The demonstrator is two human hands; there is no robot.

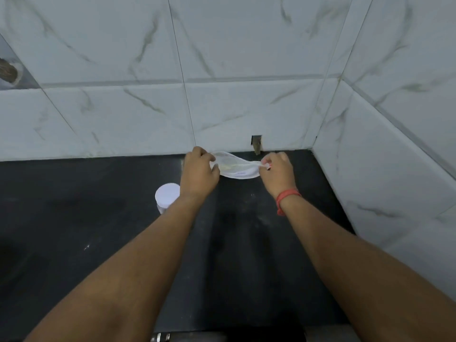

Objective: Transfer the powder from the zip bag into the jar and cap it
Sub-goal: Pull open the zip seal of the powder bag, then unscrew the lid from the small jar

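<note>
The zip bag (234, 166) is thin, clear plastic film, wrinkled and faintly glossy, with white powder showing through it. The jar (165, 198) looks like smooth white plastic, its top matt. The worktop (98, 218) is dark stone, smooth with a dull sheen, dusted with pale smears and specks. The wall tiles (246, 45) are glossy white with grey marble veining. A wristband (286, 197) of red thread looks like cloth.

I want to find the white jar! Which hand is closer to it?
Left. The left hand pinches the zip bag just above and right of the jar, whose cap is on. The right hand holds the bag's far end.
</note>
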